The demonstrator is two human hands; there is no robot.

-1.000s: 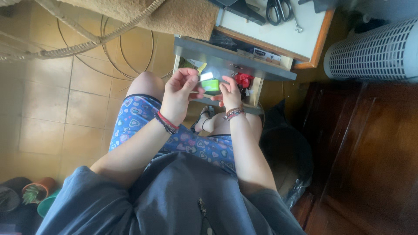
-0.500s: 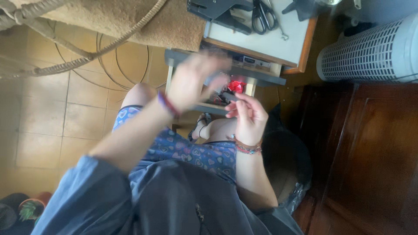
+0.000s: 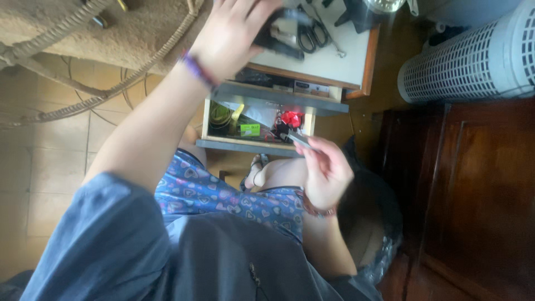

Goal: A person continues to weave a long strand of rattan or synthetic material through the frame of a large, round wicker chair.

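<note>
- The right hand [image 3: 327, 170], at centre right of the frame, pinches a thin grey tool [image 3: 301, 140] between thumb and fingertips; the other fingers curl loosely.
- The tool is slim and straight; its long axis runs from the fingers up and to the left, with the free end pointing at the open drawer [image 3: 253, 146]. Its exact kind is too blurred to tell.
- The tool's tip lies just at the drawer's right front corner, beside a red thing [image 3: 291, 118] inside.
- The left hand [image 3: 231, 33], at top centre, reaches up over the desk [image 3: 340, 64] and closes on a dark object [image 3: 278, 34]; motion blur hides how tightly the fingers hold it.
- A purple band [image 3: 196, 68] circles the left wrist; a reddish band [image 3: 317, 210] circles the right.
- Just right of the left hand, scissors [image 3: 312, 34] lie on the pale desk top, with other dark tools beyond them.
- The drawer is pulled out towards the person's knees; a green label [image 3: 249, 130] and small clutter lie in it, with open room along its left half.
- The desk's wooden edge runs down the right side, close to a white slatted heater [image 3: 473, 58] at upper right.
- Below the heater stands dark wooden furniture [image 3: 479, 200].
- Tiled floor [image 3: 50, 167] fills the left; a wicker chair [image 3: 83, 33] sits at upper left.
</note>
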